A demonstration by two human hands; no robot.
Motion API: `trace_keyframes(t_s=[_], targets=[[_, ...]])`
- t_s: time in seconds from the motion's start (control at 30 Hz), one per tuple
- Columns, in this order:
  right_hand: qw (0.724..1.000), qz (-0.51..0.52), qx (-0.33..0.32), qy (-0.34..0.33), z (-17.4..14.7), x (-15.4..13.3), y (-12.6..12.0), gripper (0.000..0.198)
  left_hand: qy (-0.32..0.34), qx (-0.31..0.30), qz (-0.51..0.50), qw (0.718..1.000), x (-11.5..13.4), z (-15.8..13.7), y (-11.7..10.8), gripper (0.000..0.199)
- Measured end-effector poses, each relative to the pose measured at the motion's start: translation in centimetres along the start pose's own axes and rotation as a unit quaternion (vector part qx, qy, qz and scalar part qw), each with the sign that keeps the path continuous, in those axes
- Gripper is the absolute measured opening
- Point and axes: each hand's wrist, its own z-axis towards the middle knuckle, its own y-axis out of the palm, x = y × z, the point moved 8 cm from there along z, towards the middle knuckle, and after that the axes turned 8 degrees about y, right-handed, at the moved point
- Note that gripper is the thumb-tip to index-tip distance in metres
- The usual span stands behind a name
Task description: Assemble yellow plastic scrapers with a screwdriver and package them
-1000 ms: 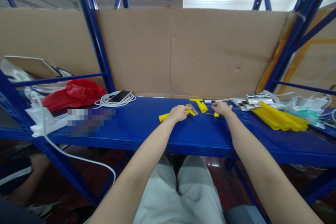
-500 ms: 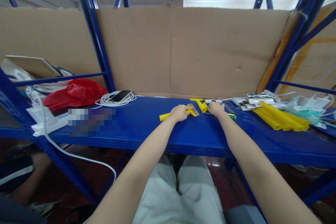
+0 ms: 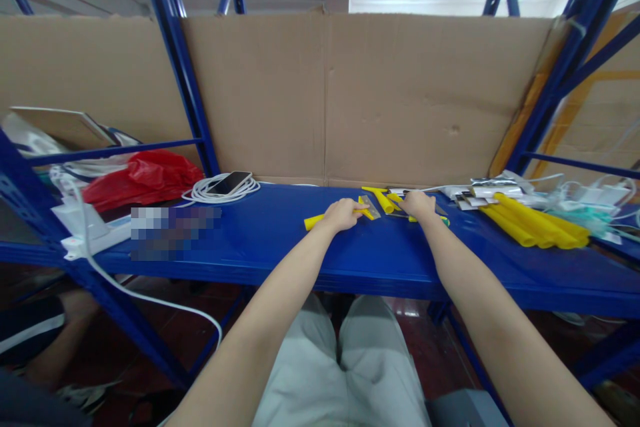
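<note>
My left hand (image 3: 343,213) is closed around a yellow scraper (image 3: 314,221) lying on the blue shelf (image 3: 280,247); the scraper's clear blade head (image 3: 370,207) points right. My right hand (image 3: 419,204) rests just right of that head, its fingers closed over a small screwdriver (image 3: 442,219) with a yellow and green handle. The fingers cover most of the screwdriver. A second yellow T-shaped scraper part (image 3: 383,199) lies between the two hands, close to the cardboard.
A pile of yellow handles (image 3: 537,227) and white packets (image 3: 480,195) lie to the right. At the left are a phone on a coiled white cable (image 3: 227,184) and a red bag (image 3: 143,177). Cardboard (image 3: 325,100) walls the back. Another person's arm (image 3: 45,340) shows low left.
My right hand slid left toward the scraper head, then drew back a little to the right with the screwdriver under it. The left hand and its scraper stayed put.
</note>
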Motion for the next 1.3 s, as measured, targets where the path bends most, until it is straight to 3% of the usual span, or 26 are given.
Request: trace_keyframes(t_s=[0.13,0.3,0.43,0.63,0.8,0.87,1.0,1.3], targets=[[0.993,0.1,0.065,0.011,-0.1,1.4,-2.0,0.027,0.002,0.018,0.001,1.0,0.0,0.2,-0.4,0.04],[0.955,0.249,0.157,0.029,-0.3,3.0,-4.4,0.029,0.015,0.035,0.008,0.999,0.2,0.3,-0.6,0.04],[0.912,0.392,0.095,0.073,-0.1,3.0,-3.3,0.033,0.016,0.039,0.019,0.999,0.3,0.2,-0.7,0.04],[0.774,0.614,-0.092,0.123,-0.7,0.7,0.0,0.023,0.011,0.039,0.009,0.999,0.3,0.2,-0.8,0.04],[0.626,0.721,-0.26,0.143,-1.3,-1.2,2.0,0.019,0.005,0.039,0.004,0.999,0.3,0.1,-0.8,0.039],[0.587,0.739,-0.302,0.136,-1.4,-1.8,2.1,0.022,0.004,0.039,0.007,0.999,0.3,0.1,-0.8,0.039],[0.567,0.755,-0.312,0.106,-1.5,-2.4,1.5,0.025,0.01,0.04,0.012,0.999,0.2,0.2,-0.7,0.04],[0.589,0.75,-0.297,0.05,-1.8,-3.6,0.7,0.02,0.006,0.034,0.0,0.999,0.2,0.3,-0.6,0.041]])
